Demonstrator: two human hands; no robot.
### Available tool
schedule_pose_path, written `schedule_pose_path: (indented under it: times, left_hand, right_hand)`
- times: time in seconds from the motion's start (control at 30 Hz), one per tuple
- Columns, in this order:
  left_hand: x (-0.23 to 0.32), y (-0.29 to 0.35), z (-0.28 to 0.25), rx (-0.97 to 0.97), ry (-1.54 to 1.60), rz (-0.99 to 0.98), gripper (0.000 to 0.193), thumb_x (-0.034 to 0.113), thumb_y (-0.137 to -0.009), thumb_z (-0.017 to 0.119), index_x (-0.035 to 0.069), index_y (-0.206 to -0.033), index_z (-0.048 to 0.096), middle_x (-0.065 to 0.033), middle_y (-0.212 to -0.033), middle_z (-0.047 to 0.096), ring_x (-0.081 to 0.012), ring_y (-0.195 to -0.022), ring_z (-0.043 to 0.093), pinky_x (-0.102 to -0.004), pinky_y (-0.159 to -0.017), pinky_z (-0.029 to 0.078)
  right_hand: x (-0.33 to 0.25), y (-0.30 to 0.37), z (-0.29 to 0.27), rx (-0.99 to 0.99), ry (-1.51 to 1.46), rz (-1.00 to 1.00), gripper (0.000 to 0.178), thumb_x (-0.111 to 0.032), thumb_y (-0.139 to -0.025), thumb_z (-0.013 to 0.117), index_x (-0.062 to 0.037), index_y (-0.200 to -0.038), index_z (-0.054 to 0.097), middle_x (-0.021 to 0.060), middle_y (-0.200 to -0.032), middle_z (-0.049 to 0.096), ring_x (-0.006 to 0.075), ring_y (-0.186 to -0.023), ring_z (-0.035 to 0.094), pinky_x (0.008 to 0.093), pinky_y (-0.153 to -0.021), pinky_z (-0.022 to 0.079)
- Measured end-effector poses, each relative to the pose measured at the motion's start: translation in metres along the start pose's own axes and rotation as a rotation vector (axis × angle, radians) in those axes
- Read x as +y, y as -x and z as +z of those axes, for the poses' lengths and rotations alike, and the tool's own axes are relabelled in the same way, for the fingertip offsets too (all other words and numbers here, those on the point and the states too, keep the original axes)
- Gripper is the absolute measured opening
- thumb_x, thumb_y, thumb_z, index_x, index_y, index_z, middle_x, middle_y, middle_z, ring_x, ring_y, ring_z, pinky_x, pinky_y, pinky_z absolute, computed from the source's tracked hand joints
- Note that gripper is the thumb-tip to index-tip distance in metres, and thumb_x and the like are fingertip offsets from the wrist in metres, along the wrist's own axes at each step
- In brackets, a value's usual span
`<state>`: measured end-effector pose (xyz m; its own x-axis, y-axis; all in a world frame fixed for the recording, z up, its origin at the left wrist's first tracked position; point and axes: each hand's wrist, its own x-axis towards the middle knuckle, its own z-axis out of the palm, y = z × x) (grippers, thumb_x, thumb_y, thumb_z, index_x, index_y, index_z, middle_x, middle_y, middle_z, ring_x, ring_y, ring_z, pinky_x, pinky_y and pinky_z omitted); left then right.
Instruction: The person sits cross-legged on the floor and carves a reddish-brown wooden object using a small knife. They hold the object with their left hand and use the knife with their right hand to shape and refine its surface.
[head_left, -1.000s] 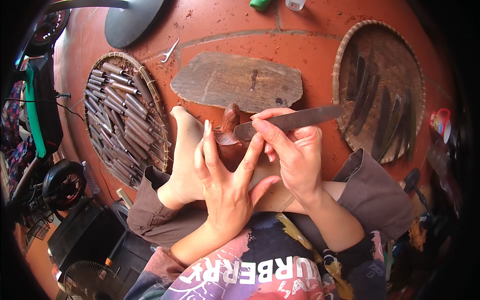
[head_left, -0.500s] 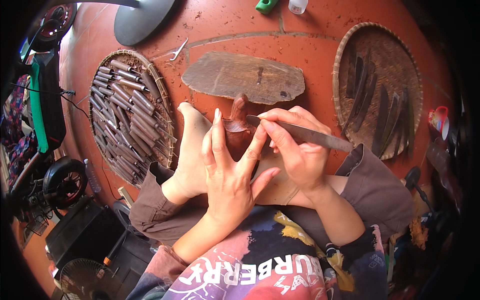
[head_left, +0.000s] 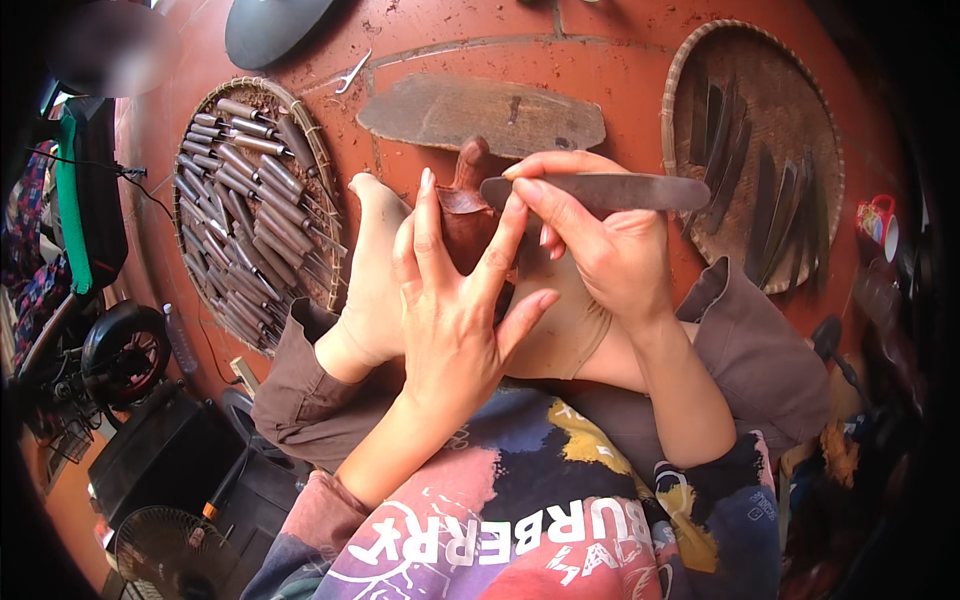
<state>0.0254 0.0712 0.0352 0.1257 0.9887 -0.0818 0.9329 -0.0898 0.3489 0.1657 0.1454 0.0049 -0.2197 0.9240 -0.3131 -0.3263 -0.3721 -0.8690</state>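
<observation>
A dark reddish-brown wood carving (head_left: 468,190) with a narrow knob-like top stands between my bare feet, its lower part hidden by my left hand (head_left: 450,300). The fingers of that hand are spread and straddle the carving, steadying it from both sides, with the thumb apart. Pinched in my right hand (head_left: 610,240) is a flat dark metal file (head_left: 640,191) with a rounded end. It lies nearly level, and its left tip meets the carving's right side, just below the knob and close to my left index fingertip.
Beyond the carving lies a worn wooden board (head_left: 480,112). A round woven basket (head_left: 325,150) at left holds many wood-handled carving tools (head_left: 270,205); another basket (head_left: 672,100) at right holds several flat dark files (head_left: 735,180). A red-and-white mug (head_left: 878,228) and a fan (head_left: 175,550) stand farther out.
The file has swung from sloping down to the right to nearly level, its right end rising as my right hand turned. The whole scene sits slightly higher in view. My left hand keeps its place on the carving.
</observation>
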Motion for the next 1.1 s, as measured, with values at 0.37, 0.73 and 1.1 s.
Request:
schedule_pose_path:
  times: [0.37, 0.73, 1.1]
  left_hand:
    - [0.002, -0.001, 0.005, 0.007, -0.002, -0.013, 0.071, 0.043, -0.088, 0.068, 0.020, -0.151, 0.046, -0.0364, -0.153, 0.022, -0.0501, -0.142, 0.024, -0.0544, -0.115, 0.022]
    - [0.005, -0.004, 0.005, 0.014, -0.041, -0.018, 0.070, 0.044, -0.088, 0.068, 0.018, -0.149, 0.048, -0.0365, -0.154, 0.021, -0.0543, -0.143, 0.022, -0.0554, -0.116, 0.022]
    - [0.002, -0.002, 0.007, 0.039, -0.052, -0.020, 0.068, 0.044, -0.089, 0.068, 0.016, -0.148, 0.049, -0.0360, -0.153, 0.023, -0.0513, -0.141, 0.026, -0.0542, -0.114, 0.024]
  right_hand:
    - [0.002, 0.002, -0.001, 0.019, 0.065, -0.018, 0.010, -0.006, -0.093, 0.067, -0.0004, -0.101, 0.071, 0.0021, -0.079, 0.068, 0.0052, -0.057, 0.059, 0.0206, -0.046, 0.046]
    - [0.005, 0.001, 0.000, 0.036, 0.130, -0.068, 0.011, -0.004, -0.092, 0.068, 0.0000, -0.102, 0.071, 0.0029, -0.078, 0.068, 0.0062, -0.062, 0.060, 0.0216, -0.052, 0.049]
    - [0.007, -0.005, -0.004, -0.045, 0.129, -0.160, 0.008, -0.005, -0.092, 0.068, -0.0005, -0.097, 0.072, 0.0023, -0.083, 0.068, 0.0067, -0.065, 0.062, 0.0212, -0.050, 0.049]
